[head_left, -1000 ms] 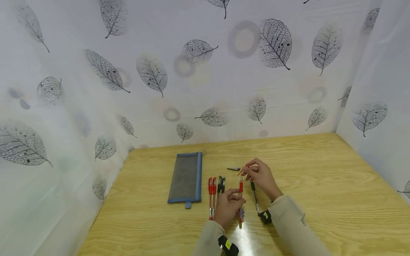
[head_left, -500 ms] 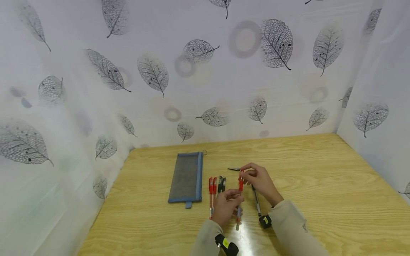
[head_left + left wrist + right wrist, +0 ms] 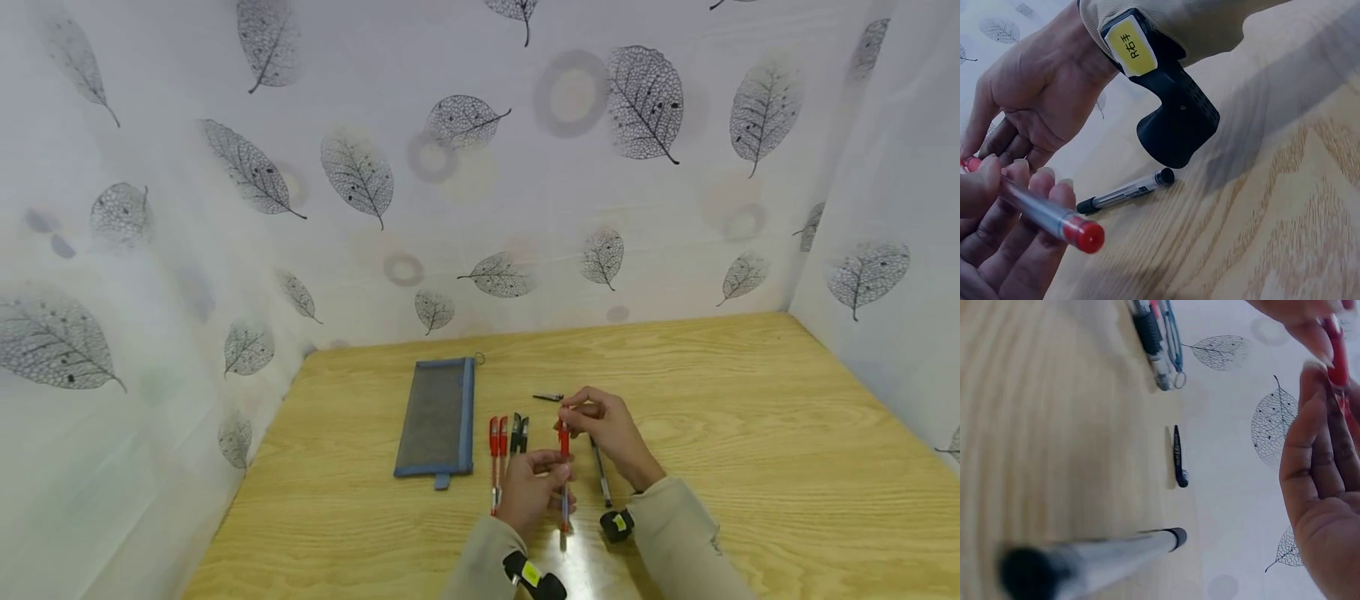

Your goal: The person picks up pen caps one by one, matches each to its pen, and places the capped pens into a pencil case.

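Observation:
A red gel pen with a clear barrel [image 3: 565, 504] stands between my hands, its red end plug toward me. My left hand [image 3: 527, 490] holds the barrel between thumb and fingers; in the left wrist view the pen [image 3: 1047, 212] lies over its curled fingers. At the far end of the pen, my right hand [image 3: 606, 427] pinches the red cap, which sits over the tip. Fingers partly hide the cap. In the right wrist view the red grip [image 3: 1337, 356] shows between both hands. An uncapped-looking black pen [image 3: 602, 475] lies beside my right wrist.
A black pen cap [image 3: 548, 397] lies beyond my hands. Two red pens [image 3: 493, 437] and two black pens [image 3: 515, 432] lie side by side left of my left hand. Further left is a grey mesh pouch [image 3: 435, 417] with blue edging. A leaf-patterned curtain [image 3: 495, 208] encloses the wooden table [image 3: 720, 375].
My right hand has brought the red cap from beside the pen's tip onto it, then slid slightly toward me. My left hand has kept its hold on the barrel.

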Demonstrator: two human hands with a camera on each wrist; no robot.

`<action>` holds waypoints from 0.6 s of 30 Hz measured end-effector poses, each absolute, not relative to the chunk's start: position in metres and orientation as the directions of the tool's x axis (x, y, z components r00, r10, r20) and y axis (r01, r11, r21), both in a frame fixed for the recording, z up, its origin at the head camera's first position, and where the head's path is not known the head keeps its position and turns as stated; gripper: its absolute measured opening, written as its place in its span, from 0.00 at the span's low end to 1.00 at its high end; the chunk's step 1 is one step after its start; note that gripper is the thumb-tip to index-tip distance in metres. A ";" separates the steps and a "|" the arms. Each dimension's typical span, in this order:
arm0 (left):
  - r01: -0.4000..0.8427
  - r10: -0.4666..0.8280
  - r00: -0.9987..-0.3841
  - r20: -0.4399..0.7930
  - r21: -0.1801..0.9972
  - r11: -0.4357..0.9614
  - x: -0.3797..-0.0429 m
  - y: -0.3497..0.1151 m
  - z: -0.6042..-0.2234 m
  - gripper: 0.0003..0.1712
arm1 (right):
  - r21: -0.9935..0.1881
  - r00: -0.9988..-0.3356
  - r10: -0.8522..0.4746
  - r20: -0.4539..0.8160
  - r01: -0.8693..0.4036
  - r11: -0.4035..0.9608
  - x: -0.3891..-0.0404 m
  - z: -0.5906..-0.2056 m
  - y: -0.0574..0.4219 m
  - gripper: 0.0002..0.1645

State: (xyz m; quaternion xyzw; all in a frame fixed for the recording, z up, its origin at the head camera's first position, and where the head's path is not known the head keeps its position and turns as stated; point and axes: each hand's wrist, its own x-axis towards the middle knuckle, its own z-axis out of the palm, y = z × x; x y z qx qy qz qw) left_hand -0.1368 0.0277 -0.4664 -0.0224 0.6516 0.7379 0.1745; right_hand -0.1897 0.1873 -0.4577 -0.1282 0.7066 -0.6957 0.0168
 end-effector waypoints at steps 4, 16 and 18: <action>-0.290 0.216 -0.939 -0.266 0.953 -0.084 -0.136 0.028 -0.466 0.12 | -0.987 -0.954 -0.254 0.159 -0.160 -0.016 -0.190 -0.458 0.190 0.18; -0.315 0.226 -0.933 -0.280 0.940 -0.134 -0.135 0.030 -0.474 0.11 | -0.989 -0.933 -0.331 0.143 -0.146 -0.014 -0.189 -0.461 0.192 0.19; -0.315 0.227 -0.933 -0.278 0.938 -0.146 -0.134 0.030 -0.474 0.11 | -0.989 -0.933 -0.332 0.141 -0.145 -0.012 -0.189 -0.461 0.192 0.19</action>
